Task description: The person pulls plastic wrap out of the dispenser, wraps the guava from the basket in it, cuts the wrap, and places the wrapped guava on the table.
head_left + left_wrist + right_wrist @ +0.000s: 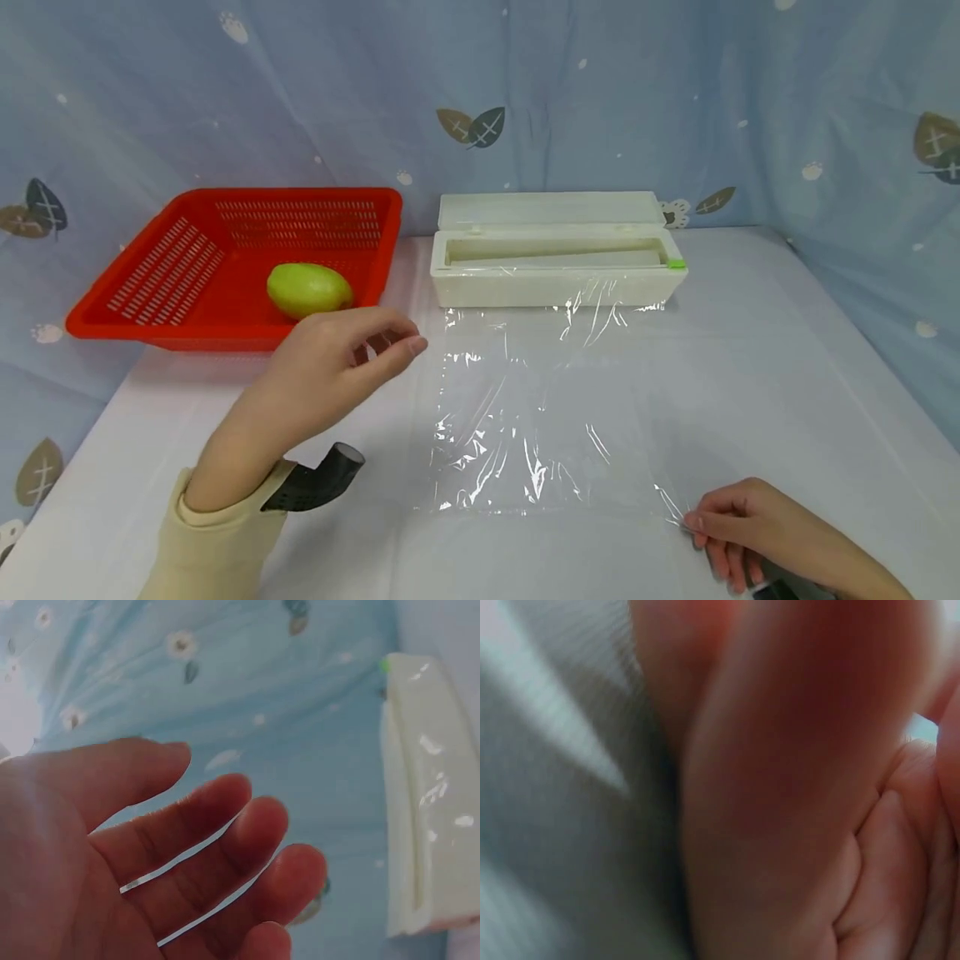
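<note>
A sheet of clear cling film [517, 417] stretches over the white table from a long white cling film box [555, 287], whose lid stands raised at the back. At the film's near right corner my right hand [757, 533] pinches it between thumb and forefinger. Fingers fill most of the right wrist view, blurred. My left hand [337, 358] hovers left of the film, in front of a red basket [225, 343], holding nothing. Its relaxed, slightly bent fingers [217, 862] show in the left wrist view. A green, smooth oval fruit [309, 289] lies in the basket.
A green slider [677, 264] sits at the right end of the box's front edge. Behind the table hangs a blue curtain [570, 100] with leaf and paw prints. A dark wrist camera [315, 483] sticks out from the left sleeve.
</note>
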Available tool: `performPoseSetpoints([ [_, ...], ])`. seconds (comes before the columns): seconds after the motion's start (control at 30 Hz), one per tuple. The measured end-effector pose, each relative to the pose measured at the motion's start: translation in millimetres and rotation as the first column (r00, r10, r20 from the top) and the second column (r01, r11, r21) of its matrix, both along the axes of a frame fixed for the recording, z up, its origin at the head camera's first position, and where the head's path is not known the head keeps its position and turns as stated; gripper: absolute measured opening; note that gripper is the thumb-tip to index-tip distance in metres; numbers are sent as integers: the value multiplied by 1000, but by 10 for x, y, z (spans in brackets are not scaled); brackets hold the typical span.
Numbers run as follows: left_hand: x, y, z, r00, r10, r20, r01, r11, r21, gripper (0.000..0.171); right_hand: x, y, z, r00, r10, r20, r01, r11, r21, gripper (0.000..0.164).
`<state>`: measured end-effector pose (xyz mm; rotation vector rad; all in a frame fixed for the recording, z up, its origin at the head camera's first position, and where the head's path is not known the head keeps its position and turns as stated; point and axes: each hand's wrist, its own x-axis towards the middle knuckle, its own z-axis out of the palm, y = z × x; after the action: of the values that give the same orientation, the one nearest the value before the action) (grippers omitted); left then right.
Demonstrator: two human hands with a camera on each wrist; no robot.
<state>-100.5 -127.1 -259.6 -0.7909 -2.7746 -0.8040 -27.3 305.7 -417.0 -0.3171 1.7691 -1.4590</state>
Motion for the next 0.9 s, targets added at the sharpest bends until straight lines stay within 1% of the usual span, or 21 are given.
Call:
performPoseSetpoints([
  [0.1, -64, -84, 21, 998, 59, -5, -58, 998, 25, 8, -2, 7, -2, 1000, 0, -7, 0, 1000, 15, 26],
  [0.2, -132, -170, 1, 993, 117, 30, -119, 991, 57, 13, 7, 21, 10, 1000, -5, -8, 5, 1000, 23, 26],
  [0.3, -208, -244, -23, 981, 184, 68, -189, 979, 75, 18, 8, 27, 23, 1000, -8, -6, 8, 1000, 18, 25],
  [0.47, -330, -352, -73, 957, 266, 118, -275, 959, 69, 24, -9, 9, 36, 1000, -9, -10, 9, 1000, 16, 25],
  [0.63, -454, -470, -161, 934, 322, 155, -339, 936, 95, 26, -12, -4, 28, 1000, -9, 0, 9, 1000, 10, 25],
  [0.77, -541, -580, -255, 917, 370, 153, -387, 917, 102, 31, -19, -5, 20, 1000, 3, 1, -3, 1000, 12, 25],
  [0.9, -615, -696, -347, 899, 408, 158, -425, 901, 90, 36, -29, -14, 18, 1000, 6, 2, -6, 1000, 9, 26],
])
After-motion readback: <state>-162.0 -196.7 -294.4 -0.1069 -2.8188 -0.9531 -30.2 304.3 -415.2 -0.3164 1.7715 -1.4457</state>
